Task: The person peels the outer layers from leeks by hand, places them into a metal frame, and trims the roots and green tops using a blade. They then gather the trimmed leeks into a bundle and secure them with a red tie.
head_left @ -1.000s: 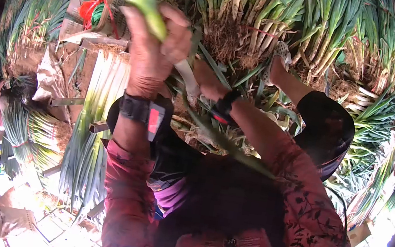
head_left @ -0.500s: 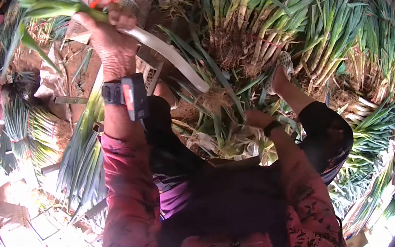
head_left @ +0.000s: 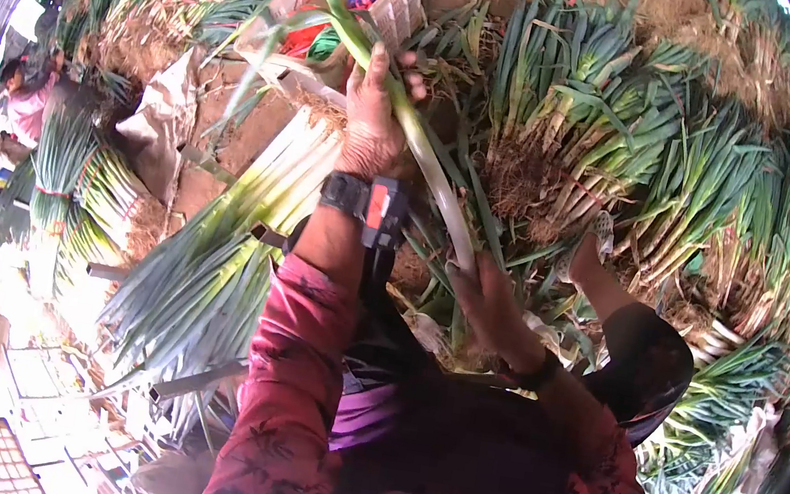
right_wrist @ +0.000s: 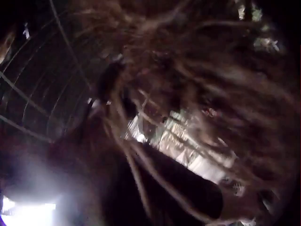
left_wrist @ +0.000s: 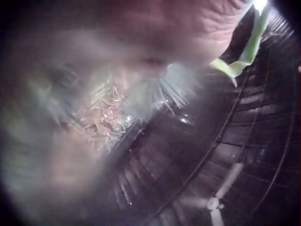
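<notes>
A long leek (head_left: 425, 158) slants across the middle of the head view, green top up and white stem down to the right. My left hand (head_left: 372, 123) grips it near where green meets white, thumb on one side and fingers on the other. At the lower white end, my right hand (head_left: 496, 317) holds the leek, its fingers by the root end. Blurred brown roots (right_wrist: 197, 84) fill much of the right wrist view. To the left of my left forearm lies a stack of trimmed leeks (head_left: 257, 187), their root ends pointing away from me.
A white plastic crate (head_left: 398, 7) with coloured twine stands beyond my left hand. Bundled leeks (head_left: 574, 121) with roots lie ahead and right. Metal bars (head_left: 194, 383) jut out beside the stack. Another person (head_left: 28, 104) is at the far left. A ceiling fan (left_wrist: 213, 203) shows overhead.
The leek swung from lying out to the left to slanting down to the right. My right hand, apart from it half a second ago, has come to its white end. The head view has turned.
</notes>
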`<state>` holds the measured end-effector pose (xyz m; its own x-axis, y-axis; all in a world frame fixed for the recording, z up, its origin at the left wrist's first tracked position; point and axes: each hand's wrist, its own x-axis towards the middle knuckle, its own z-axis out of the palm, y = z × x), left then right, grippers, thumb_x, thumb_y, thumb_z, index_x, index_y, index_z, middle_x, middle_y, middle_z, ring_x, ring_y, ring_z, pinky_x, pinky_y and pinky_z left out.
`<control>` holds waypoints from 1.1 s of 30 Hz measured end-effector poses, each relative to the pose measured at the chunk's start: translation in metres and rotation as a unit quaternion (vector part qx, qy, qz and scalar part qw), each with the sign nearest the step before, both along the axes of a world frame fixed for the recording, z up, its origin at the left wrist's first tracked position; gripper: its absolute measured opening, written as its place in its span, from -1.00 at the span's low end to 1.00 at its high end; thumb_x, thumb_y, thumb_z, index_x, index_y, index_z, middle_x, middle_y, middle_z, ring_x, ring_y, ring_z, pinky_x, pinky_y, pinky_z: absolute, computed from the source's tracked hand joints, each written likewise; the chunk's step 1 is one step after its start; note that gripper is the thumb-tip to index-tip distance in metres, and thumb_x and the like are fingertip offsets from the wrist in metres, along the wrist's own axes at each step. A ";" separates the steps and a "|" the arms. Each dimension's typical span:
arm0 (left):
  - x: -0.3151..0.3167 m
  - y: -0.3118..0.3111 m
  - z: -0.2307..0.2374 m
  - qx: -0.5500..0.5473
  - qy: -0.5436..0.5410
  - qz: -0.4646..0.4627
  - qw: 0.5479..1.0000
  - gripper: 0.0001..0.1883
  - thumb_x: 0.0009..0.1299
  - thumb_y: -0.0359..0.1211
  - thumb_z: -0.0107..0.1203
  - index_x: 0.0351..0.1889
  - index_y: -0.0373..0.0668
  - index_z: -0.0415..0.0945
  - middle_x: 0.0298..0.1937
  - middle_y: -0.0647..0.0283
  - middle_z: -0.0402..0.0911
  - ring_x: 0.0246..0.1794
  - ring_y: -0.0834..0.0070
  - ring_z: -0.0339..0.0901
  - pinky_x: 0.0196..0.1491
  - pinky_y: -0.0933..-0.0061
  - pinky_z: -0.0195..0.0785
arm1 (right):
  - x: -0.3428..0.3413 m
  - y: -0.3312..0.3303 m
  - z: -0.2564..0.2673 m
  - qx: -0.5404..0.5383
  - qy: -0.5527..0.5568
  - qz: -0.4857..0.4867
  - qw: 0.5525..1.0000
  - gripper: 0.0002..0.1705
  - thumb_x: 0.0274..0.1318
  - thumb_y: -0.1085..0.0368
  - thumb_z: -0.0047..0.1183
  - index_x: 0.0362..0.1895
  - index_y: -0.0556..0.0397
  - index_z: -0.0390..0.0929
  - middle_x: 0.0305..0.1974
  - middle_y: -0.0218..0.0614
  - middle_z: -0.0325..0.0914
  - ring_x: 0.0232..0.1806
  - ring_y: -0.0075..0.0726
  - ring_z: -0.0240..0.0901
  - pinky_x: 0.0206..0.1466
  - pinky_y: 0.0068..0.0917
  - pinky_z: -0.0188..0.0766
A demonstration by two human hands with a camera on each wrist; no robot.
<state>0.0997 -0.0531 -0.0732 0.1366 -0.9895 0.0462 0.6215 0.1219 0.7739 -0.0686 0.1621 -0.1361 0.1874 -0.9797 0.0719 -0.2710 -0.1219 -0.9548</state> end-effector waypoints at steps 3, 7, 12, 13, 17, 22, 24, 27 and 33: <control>0.050 -0.017 0.016 -0.030 -0.047 -0.051 0.997 -0.41 0.30 0.16 0.15 -0.04 -0.16 0.40 -0.24 0.19 0.58 -0.32 0.35 0.53 -0.27 0.31 0.48 | -0.006 0.018 0.018 0.201 -0.053 0.052 0.977 -0.64 0.31 0.17 0.02 -0.01 0.19 0.35 -0.50 -0.33 0.41 -0.53 -0.42 0.35 -0.49 -0.36 0.28; 0.166 -0.011 0.060 -0.071 0.005 0.080 0.994 -0.23 0.20 0.30 0.15 0.02 -0.22 0.42 -0.06 0.07 0.56 -0.08 0.17 0.52 0.10 0.10 0.38 | -0.010 -0.037 0.022 0.030 0.098 0.068 0.992 -0.60 0.23 0.21 0.12 0.02 0.18 0.36 -0.36 -0.09 0.51 -0.38 -0.21 0.48 -0.33 -0.28 0.41; 0.304 0.084 0.110 -0.070 -0.175 0.245 0.951 -0.17 0.27 0.35 -0.03 0.06 -0.30 0.47 0.02 0.02 0.58 0.04 0.17 0.47 0.25 0.04 0.22 | 0.048 -0.159 0.051 -0.264 0.247 0.113 0.925 -0.65 0.22 0.25 0.06 0.02 0.17 0.42 -0.15 0.09 0.49 -0.15 0.17 0.47 -0.14 -0.10 0.41; 0.335 0.109 0.107 -0.087 -0.158 0.268 0.946 -0.20 0.30 0.24 0.04 0.13 -0.36 0.41 0.07 -0.01 0.56 0.11 0.15 0.45 0.27 0.03 0.22 | 0.066 -0.183 0.048 -0.314 0.247 0.141 0.906 -0.67 0.23 0.33 -0.01 0.04 0.19 0.37 -0.14 0.02 0.45 -0.11 0.22 0.42 -0.11 -0.08 0.37; 0.442 0.237 0.069 -0.013 -0.180 0.428 0.886 -0.50 0.47 -0.11 0.01 0.10 -0.40 0.41 0.10 0.00 0.55 0.09 0.20 0.49 0.25 0.14 0.29 | 0.139 -0.246 0.018 -0.373 0.286 0.172 0.866 -0.71 0.18 0.39 -0.07 0.00 0.12 0.45 -0.10 -0.07 0.43 -0.01 0.03 0.37 0.01 -0.16 0.28; 0.431 0.332 -0.010 0.274 -0.178 0.390 0.861 -0.68 0.48 -0.17 0.04 -0.07 -0.26 0.49 -0.20 0.16 0.58 -0.11 0.26 0.51 0.07 0.21 0.44 | 0.220 -0.261 -0.030 -0.348 0.421 0.224 0.807 -0.66 0.12 0.47 -0.18 -0.03 -0.01 0.50 0.05 -0.16 0.43 0.19 -0.09 0.27 0.28 -0.22 0.14; 0.434 0.342 -0.036 0.352 -0.081 0.386 0.849 -0.55 0.53 -0.31 -0.14 0.34 -0.25 0.24 -0.18 0.09 0.54 0.05 0.20 0.47 0.31 0.01 0.17 | 0.238 -0.265 -0.062 -0.315 0.457 0.201 0.807 -0.68 0.20 0.39 -0.24 0.01 0.06 0.44 0.04 -0.17 0.47 0.17 -0.09 0.34 0.27 -0.07 0.14; 0.453 0.361 -0.065 0.335 -0.170 0.403 0.835 -0.53 0.49 -0.29 -0.10 0.35 -0.19 0.28 -0.05 0.11 0.49 0.17 0.16 0.37 0.37 -0.01 0.05 | 0.227 -0.246 -0.084 -0.287 0.336 0.209 0.872 -0.68 0.16 0.43 -0.21 0.01 0.15 0.40 0.06 -0.05 0.44 0.13 0.05 0.35 0.20 -0.07 0.25; 0.308 0.234 0.011 0.131 -0.467 0.387 0.784 -0.66 0.49 -0.34 -0.06 0.12 -0.33 0.49 0.23 0.11 0.38 0.25 0.29 0.34 0.36 0.15 0.13 | 0.100 -0.142 -0.050 -0.112 0.256 0.313 0.908 -0.65 0.16 0.31 0.03 0.03 0.15 0.42 -0.15 0.05 0.54 -0.06 0.15 0.50 0.02 -0.05 0.38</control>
<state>0.4078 0.1812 -0.0624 0.7281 -0.6196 0.2933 -0.4139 -0.0563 0.9086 0.0312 0.0206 -0.1858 0.7675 -0.6410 0.0034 -0.4826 -0.5812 -0.6552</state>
